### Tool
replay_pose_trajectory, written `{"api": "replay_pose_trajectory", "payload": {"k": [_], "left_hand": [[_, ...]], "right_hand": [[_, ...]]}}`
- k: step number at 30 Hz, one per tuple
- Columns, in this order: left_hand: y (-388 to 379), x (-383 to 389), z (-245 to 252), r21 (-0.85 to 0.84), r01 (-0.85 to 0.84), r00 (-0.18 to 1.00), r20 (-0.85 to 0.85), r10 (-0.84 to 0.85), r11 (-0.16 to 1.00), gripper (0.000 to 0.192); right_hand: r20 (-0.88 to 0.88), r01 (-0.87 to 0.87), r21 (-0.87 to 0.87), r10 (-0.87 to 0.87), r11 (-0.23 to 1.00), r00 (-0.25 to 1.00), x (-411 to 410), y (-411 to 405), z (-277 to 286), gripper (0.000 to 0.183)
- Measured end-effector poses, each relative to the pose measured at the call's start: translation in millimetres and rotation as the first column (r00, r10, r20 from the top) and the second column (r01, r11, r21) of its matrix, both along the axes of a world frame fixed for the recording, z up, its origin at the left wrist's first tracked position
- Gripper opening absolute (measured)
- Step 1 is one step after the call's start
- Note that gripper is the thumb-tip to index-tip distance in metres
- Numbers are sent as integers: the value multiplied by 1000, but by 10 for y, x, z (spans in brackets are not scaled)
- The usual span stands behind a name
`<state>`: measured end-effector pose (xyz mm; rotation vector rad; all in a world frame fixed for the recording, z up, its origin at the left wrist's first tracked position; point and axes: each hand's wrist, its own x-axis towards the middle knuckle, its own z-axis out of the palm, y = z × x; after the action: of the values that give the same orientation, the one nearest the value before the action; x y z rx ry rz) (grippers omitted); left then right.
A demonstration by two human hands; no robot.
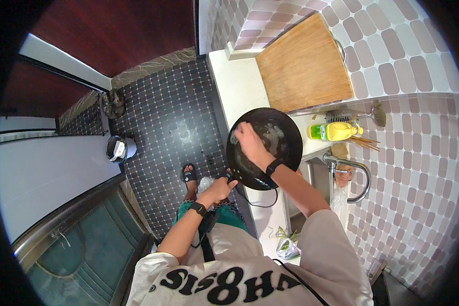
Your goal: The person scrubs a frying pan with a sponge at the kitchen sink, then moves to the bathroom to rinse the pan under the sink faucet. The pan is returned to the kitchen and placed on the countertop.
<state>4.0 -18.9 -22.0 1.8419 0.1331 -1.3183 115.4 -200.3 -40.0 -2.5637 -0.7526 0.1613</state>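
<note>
A black wok (287,153) is tilted over the counter edge beside the sink, with wet, whitish suds on its inner face. My left hand (218,190) grips its dark handle (228,175) at the lower left. Inside the wok, my right hand (249,142) is closed and pressed to the upper-left part of the wall. A greyish scrubber (234,137) shows at its fingertips, mostly hidden by the fingers, so its exact kind is unclear. Each wrist wears a dark band.
A wooden cutting board (306,65) leans on the tiled wall. Near the sink (314,178) and its curved faucet (361,168) stands a yellow detergent bottle (334,131). Green vegetables in a plastic bag (288,248) lie on the counter (239,82). A lined bin (129,148) stands on the dark tiled floor.
</note>
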Motion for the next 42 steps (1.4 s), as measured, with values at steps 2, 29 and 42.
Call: {"api": "replay_pose_trajectory", "payload": {"k": [2,29,42], "left_hand": [[1,-33,-90,-12,-3,1000,13,3,1000,61],[33,93,-86,-27,40,999,9,-40,999,67],[36,161,96,40,80,994,-74,-77,996,71]], "right_hand": [[-69,-49,-8,49,999,996,-249,22,45,27],[238,297,-239,-241,925,941,394,-1529,-177,16],[6,98,76,-99,992,995,-130,58,-91,21]]}}
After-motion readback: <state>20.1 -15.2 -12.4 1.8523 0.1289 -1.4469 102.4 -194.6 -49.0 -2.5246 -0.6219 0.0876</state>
